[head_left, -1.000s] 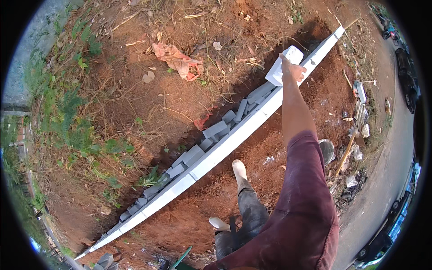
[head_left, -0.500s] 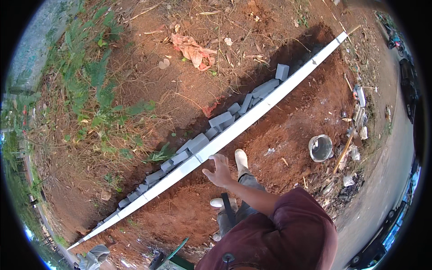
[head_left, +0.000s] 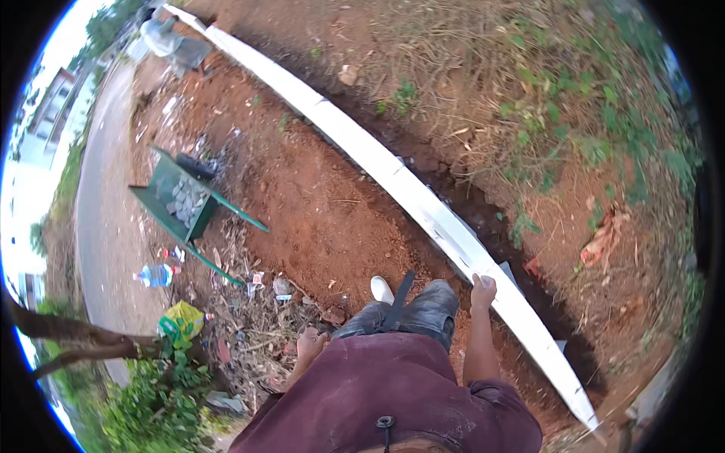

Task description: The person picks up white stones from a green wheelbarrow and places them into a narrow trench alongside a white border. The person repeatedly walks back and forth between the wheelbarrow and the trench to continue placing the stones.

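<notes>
My right hand (head_left: 483, 291) is closed on the edge of the long white block wall (head_left: 396, 174), which runs diagonally from the far upper left to the lower right. My left hand (head_left: 310, 343) hangs beside my hip with its fingers curled and nothing visible in it. A long dark strip (head_left: 400, 297) lies in view between my legs. One white boot (head_left: 381, 288) stands on the red soil left of the wall. A dark trench (head_left: 491, 226) runs along the wall's other side, with a few grey pieces showing in it.
A green wheelbarrow (head_left: 168, 198) with grey rubble stands at left, near a water bottle (head_left: 155, 275), a yellow bag (head_left: 180, 321), litter, a tree branch (head_left: 83, 332) and a road (head_left: 102, 189). A person (head_left: 174, 45) bends at the wall's far end. Brush covers the right slope.
The view has swung round to the left, bringing the wheelbarrow and person into sight. The white block held a second ago has left my right hand, which now grips the wall closer to me.
</notes>
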Available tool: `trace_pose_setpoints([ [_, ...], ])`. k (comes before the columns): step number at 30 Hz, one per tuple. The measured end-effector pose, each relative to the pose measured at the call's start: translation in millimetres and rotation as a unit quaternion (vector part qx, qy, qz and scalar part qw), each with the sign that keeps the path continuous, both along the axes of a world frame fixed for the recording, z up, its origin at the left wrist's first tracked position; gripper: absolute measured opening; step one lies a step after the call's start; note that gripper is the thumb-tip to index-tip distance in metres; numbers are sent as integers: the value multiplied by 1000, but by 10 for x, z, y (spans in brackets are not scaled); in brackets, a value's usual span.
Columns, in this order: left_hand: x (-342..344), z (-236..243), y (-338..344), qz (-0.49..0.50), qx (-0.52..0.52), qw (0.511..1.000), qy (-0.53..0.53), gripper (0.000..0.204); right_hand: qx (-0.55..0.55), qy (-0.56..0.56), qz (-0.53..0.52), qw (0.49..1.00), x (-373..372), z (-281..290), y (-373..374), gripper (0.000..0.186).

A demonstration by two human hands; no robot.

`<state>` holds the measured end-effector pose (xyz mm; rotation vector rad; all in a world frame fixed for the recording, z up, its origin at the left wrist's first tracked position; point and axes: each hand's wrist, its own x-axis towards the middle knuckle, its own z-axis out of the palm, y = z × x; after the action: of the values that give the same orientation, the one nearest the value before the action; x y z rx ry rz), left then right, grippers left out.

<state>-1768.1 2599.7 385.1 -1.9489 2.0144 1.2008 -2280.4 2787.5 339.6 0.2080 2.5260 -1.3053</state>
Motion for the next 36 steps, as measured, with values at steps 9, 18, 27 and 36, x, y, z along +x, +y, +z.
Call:
trace_pose_setpoints([
  [9, 384, -549, 684, 197, 103, 973, -56, 52, 106, -166, 307, 931, 207, -529, -1883, 29],
  [18, 1, -723, -626, 378, 122, 917, -45, 51, 146, -286, 357, 877, -176, -664, -4657, 27],
  [27, -575, -955, -1598, 524, 132, 841, 21, 49, 163, -133, 603, 769, 684, -64, -7664, 38],
  [36, 152, -1551, -2881, 629, 174, 756, 60, 46, 158, -94, 699, 691, 2250, -704, -9484, 31],
])
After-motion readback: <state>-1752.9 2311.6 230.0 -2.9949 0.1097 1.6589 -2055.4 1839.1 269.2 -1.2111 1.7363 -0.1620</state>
